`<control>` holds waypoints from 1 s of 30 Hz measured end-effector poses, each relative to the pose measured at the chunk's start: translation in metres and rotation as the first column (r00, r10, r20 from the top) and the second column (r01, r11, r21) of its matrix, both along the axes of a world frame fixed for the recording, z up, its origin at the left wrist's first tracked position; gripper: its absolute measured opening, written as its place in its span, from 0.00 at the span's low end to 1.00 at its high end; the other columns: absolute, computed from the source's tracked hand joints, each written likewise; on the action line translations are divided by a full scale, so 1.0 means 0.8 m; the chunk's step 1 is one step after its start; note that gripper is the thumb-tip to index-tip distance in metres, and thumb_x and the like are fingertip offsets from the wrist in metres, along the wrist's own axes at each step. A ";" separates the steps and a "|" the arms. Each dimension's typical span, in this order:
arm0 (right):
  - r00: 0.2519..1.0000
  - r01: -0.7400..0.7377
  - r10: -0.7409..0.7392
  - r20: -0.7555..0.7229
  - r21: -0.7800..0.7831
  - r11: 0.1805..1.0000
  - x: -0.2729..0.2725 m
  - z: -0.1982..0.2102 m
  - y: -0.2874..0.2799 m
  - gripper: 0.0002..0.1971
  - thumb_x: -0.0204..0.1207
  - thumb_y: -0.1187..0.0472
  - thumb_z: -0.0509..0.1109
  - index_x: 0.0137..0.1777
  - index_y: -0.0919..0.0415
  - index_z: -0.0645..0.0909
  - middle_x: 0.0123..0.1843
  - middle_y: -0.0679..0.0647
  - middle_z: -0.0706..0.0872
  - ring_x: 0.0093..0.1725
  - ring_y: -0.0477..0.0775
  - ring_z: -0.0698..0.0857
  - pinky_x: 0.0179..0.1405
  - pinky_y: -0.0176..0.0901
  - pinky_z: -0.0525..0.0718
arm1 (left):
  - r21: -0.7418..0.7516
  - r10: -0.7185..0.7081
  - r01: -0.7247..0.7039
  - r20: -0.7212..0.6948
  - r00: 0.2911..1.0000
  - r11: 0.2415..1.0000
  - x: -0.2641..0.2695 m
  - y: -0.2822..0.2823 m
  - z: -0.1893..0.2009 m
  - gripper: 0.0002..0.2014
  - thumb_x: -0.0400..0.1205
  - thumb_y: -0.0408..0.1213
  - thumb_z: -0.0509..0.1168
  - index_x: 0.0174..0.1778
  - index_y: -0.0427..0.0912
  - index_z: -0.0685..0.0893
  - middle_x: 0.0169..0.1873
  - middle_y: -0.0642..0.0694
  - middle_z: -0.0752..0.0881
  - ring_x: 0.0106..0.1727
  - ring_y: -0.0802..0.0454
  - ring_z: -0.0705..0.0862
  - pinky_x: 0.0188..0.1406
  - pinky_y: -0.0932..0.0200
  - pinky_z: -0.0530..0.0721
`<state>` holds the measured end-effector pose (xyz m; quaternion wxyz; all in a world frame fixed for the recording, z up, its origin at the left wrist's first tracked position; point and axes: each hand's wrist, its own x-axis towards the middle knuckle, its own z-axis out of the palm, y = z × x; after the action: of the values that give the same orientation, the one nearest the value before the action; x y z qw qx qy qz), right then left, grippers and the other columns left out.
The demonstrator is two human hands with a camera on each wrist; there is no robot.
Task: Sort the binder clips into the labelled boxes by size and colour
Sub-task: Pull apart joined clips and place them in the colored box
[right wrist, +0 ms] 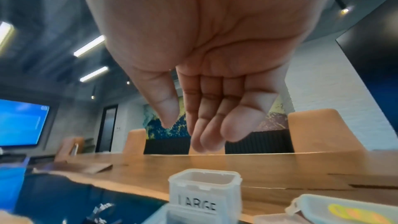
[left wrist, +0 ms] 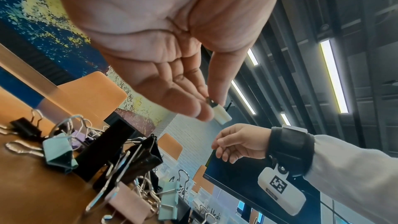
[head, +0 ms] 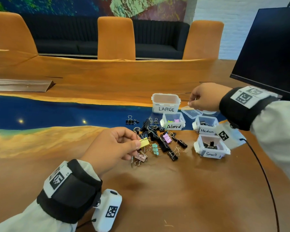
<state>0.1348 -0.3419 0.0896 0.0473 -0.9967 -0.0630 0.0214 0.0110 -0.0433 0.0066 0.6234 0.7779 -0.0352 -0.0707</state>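
Left hand [head: 110,148] pinches the yellow clip [head: 144,142] between thumb and fingertips, the clip jutting past them above the clip pile [head: 157,138]. Right hand [head: 206,97] hangs beside the LARGE box [head: 166,103], fingers loosely together, holding nothing.

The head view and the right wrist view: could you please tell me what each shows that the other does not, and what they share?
Only the head view shows the left hand pinching a yellow clip above the clip pile, and the Colored box, Medium box and Small box. Only the right wrist view shows the right hand's palm side, with fingers loosely curled and holding nothing, and a lit blue screen. Both show the right hand near the LARGE box and orange chairs.
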 end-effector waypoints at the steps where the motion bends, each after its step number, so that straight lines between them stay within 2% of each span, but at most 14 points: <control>1: 1.000 -0.008 0.008 -0.004 -0.088 0.996 0.006 -0.002 -0.002 0.06 0.81 0.52 0.70 0.50 0.52 0.86 0.43 0.49 0.89 0.45 0.51 0.86 0.47 0.45 0.82 | -0.001 0.001 -0.001 -0.001 1.000 1.000 0.001 0.000 0.000 0.04 0.79 0.31 0.76 0.47 0.37 0.89 0.35 0.41 0.91 0.38 0.49 0.91 0.37 0.57 0.90; 3: 1.000 -0.019 0.014 -0.023 -0.227 0.974 0.016 -0.007 -0.007 0.05 0.81 0.54 0.70 0.52 0.52 0.86 0.50 0.49 0.88 0.49 0.52 0.84 0.48 0.44 0.80 | 0.003 0.003 -0.003 -0.002 1.000 1.000 0.002 0.001 -0.001 0.03 0.79 0.32 0.76 0.47 0.38 0.90 0.35 0.42 0.91 0.38 0.49 0.91 0.38 0.56 0.90; 6: 0.998 -0.017 0.000 -0.056 -0.307 0.952 0.030 -0.014 -0.017 0.08 0.80 0.56 0.72 0.56 0.53 0.86 0.51 0.48 0.86 0.50 0.53 0.82 0.49 0.43 0.77 | -0.006 0.009 -0.010 -0.012 1.000 1.000 0.004 0.004 -0.003 0.03 0.79 0.33 0.76 0.46 0.39 0.90 0.34 0.43 0.91 0.38 0.49 0.91 0.39 0.53 0.89; 8: 0.997 -0.006 -0.020 -0.081 -0.307 0.952 0.037 -0.020 -0.023 0.10 0.77 0.54 0.75 0.57 0.53 0.86 0.51 0.47 0.86 0.48 0.52 0.82 0.48 0.43 0.78 | -0.018 0.016 -0.017 -0.018 1.000 1.000 0.006 0.005 -0.004 0.03 0.79 0.33 0.76 0.46 0.39 0.90 0.34 0.42 0.91 0.37 0.49 0.90 0.39 0.53 0.89; 10: 0.992 0.002 -0.037 -0.118 -0.289 0.957 0.042 -0.026 -0.024 0.15 0.73 0.52 0.78 0.59 0.53 0.86 0.51 0.46 0.86 0.49 0.51 0.84 0.52 0.45 0.83 | -0.021 0.021 -0.022 -0.020 1.000 1.000 0.007 0.006 -0.004 0.03 0.79 0.32 0.75 0.46 0.39 0.90 0.34 0.41 0.91 0.37 0.50 0.90 0.39 0.54 0.89; 13: 0.984 -0.034 -0.006 -0.179 -0.218 0.975 0.043 -0.036 -0.011 0.27 0.67 0.47 0.84 0.65 0.50 0.82 0.61 0.46 0.87 0.57 0.51 0.86 0.62 0.51 0.85 | -0.022 0.025 -0.025 -0.022 0.999 0.999 0.008 0.007 -0.003 0.03 0.79 0.33 0.75 0.46 0.39 0.90 0.34 0.41 0.91 0.37 0.50 0.89 0.38 0.54 0.88; 16: 0.972 -0.095 0.059 -0.228 -0.151 0.984 0.043 -0.050 0.014 0.41 0.62 0.47 0.87 0.76 0.49 0.75 0.71 0.45 0.82 0.66 0.53 0.83 0.65 0.50 0.82 | -0.016 0.020 -0.020 -0.025 0.999 1.000 0.008 0.008 -0.002 0.02 0.80 0.33 0.75 0.46 0.39 0.90 0.36 0.40 0.91 0.37 0.50 0.90 0.39 0.53 0.88; 18: 0.963 -0.138 0.094 -0.252 -0.163 0.977 0.045 -0.061 0.032 0.46 0.61 0.49 0.87 0.80 0.49 0.70 0.75 0.46 0.80 0.69 0.53 0.82 0.67 0.49 0.80 | -0.004 0.014 -0.014 -0.021 1.000 1.000 0.008 0.010 -0.001 0.02 0.80 0.32 0.74 0.47 0.39 0.90 0.38 0.37 0.92 0.38 0.50 0.90 0.40 0.52 0.89; 21: 0.957 -0.171 0.113 -0.269 -0.203 0.964 0.051 -0.070 0.046 0.47 0.64 0.52 0.86 0.82 0.49 0.67 0.76 0.46 0.79 0.69 0.54 0.82 0.69 0.50 0.81 | 0.013 0.025 -0.025 -0.006 1.000 1.000 0.008 0.016 -0.001 0.03 0.82 0.31 0.73 0.49 0.40 0.91 0.42 0.37 0.92 0.40 0.48 0.91 0.41 0.52 0.89; 24: 0.963 -0.176 0.119 -0.243 -0.233 0.956 0.050 -0.068 0.046 0.45 0.65 0.52 0.85 0.81 0.48 0.67 0.74 0.47 0.82 0.67 0.55 0.83 0.67 0.52 0.83 | 0.027 0.049 -0.050 0.022 0.999 0.998 0.009 0.022 0.002 0.05 0.82 0.31 0.72 0.50 0.43 0.92 0.42 0.43 0.93 0.40 0.49 0.92 0.40 0.54 0.90; 27: 0.973 -0.173 0.139 -0.187 -0.184 0.967 0.036 -0.053 0.040 0.44 0.66 0.52 0.84 0.80 0.47 0.67 0.72 0.45 0.82 0.65 0.52 0.84 0.65 0.51 0.83 | 0.029 0.061 -0.063 0.059 0.996 0.998 0.010 0.025 0.010 0.06 0.83 0.30 0.71 0.50 0.44 0.92 0.39 0.46 0.92 0.39 0.53 0.91 0.37 0.59 0.89; 30: 0.975 -0.204 0.189 -0.115 -0.132 0.970 0.005 -0.029 0.040 0.48 0.64 0.50 0.85 0.81 0.46 0.63 0.71 0.45 0.82 0.63 0.51 0.83 0.64 0.50 0.83 | 0.049 0.051 -0.056 0.098 0.994 0.997 0.009 0.022 0.021 0.08 0.83 0.31 0.71 0.50 0.47 0.93 0.40 0.48 0.93 0.39 0.55 0.90 0.39 0.59 0.90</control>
<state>0.1386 -0.3096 0.0660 -0.0233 -0.9839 -0.1574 0.0811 0.0181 -0.0256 0.0234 0.6022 0.7970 -0.0426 -0.0171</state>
